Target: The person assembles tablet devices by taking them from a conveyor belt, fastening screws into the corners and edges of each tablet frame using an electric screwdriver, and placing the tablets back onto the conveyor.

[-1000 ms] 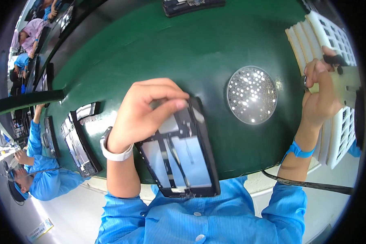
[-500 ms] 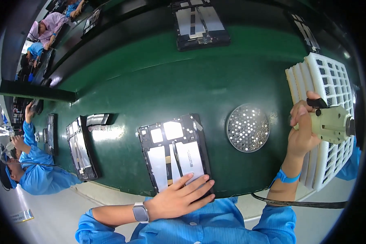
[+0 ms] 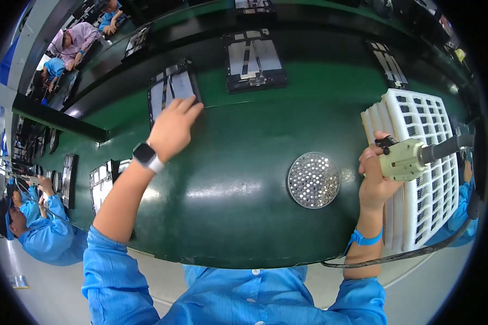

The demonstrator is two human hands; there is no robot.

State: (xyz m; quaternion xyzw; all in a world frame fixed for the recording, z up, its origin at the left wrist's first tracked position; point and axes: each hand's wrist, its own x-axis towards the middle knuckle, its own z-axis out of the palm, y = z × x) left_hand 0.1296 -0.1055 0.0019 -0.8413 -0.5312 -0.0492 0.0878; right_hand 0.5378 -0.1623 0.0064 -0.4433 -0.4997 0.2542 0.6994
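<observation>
An opened tablet-like device (image 3: 158, 96), with grey panels and a dark frame, lies at the far left of the green table. My left hand (image 3: 173, 127) reaches over its near end, fingers stretched out and touching its right edge; the thumb is hidden. On the right, my right hand (image 3: 375, 179) is wrapped round a pale green electric screwdriver (image 3: 409, 160), held up in front of a white foam grid tray. A round dish (image 3: 313, 180) with shiny small parts in a perforated plate sits left of that hand.
White foam grid trays (image 3: 424, 162) stand stacked at the right. A black cable (image 3: 385, 264) runs below them. More opened devices lie on the far shelf (image 3: 253, 59) and beside my left forearm (image 3: 100, 187). A dark post (image 3: 59, 118) juts in at left. Co-workers (image 3: 49, 233) sit leftward.
My left hand has moved from the near edge to the far left, and the device from under it now lies there. The right hand keeps the screwdriver. The whole view has shifted.
</observation>
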